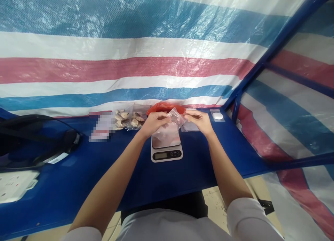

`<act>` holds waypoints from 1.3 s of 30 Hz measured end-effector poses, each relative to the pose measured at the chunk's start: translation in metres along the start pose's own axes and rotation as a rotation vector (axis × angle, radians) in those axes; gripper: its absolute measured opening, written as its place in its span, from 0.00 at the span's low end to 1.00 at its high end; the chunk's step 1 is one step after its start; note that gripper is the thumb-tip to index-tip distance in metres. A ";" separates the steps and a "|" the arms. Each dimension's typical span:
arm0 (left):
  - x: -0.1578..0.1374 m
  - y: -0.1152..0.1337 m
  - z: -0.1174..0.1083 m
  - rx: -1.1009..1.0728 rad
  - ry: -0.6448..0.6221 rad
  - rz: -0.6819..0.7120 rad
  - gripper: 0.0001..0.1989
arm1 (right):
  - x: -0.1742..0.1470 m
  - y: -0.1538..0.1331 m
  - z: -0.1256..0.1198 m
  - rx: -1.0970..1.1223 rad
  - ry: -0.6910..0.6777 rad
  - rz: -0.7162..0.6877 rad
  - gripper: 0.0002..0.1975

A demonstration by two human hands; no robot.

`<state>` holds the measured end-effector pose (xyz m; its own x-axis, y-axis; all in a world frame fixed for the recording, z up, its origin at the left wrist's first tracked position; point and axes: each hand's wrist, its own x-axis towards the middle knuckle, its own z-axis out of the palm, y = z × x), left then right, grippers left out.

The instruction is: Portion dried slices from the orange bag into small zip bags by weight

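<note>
Between my two hands is a small clear plastic bag (pixel 177 118), held up over the far end of a kitchen scale (pixel 167 138). My left hand (pixel 156 122) pinches the bag's left side with thumb and fingertips. On the other side, my right hand (pixel 198 120) has its thumb and fingers closed at the bag's right edge. The scale has a shiny weighing plate, a white body and a dark display at the front. Right behind the hands lies a red plastic bag (pixel 164 107), partly covered by them.
Clear bags of light brown dried pieces (pixel 121 119) stand left of the scale. Flat clear bags (pixel 190 127) lie under my right hand, and a bag with a white round thing (pixel 217 116) sits farther right. A black headband-like device (pixel 70 140) and white power strip (pixel 17 185) are at left.
</note>
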<state>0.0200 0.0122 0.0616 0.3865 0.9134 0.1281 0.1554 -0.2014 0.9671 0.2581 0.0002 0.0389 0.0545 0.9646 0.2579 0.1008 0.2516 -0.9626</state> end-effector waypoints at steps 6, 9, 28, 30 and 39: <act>0.007 -0.008 0.041 -0.289 0.185 -0.040 0.15 | 0.003 0.012 -0.020 0.008 -0.031 0.174 0.25; 0.014 -0.009 0.057 -0.373 0.209 -0.067 0.15 | 0.010 0.018 -0.029 0.039 -0.021 0.183 0.23; 0.025 -0.022 0.104 0.911 -0.064 0.522 0.11 | 0.075 0.053 -0.109 -0.151 -0.016 0.245 0.21; 0.026 -0.020 0.112 1.000 -0.158 0.519 0.11 | 0.078 0.056 -0.105 -0.208 -0.041 0.212 0.18; 0.023 -0.028 0.122 1.165 -0.311 0.417 0.13 | 0.084 0.065 -0.086 -0.514 -0.137 0.020 0.11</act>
<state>0.1354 -0.0040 0.0112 0.7693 0.6171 0.1653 0.6129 -0.7859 0.0817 0.3543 0.0911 0.0055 -0.0653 0.9790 0.1933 0.5771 0.1951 -0.7930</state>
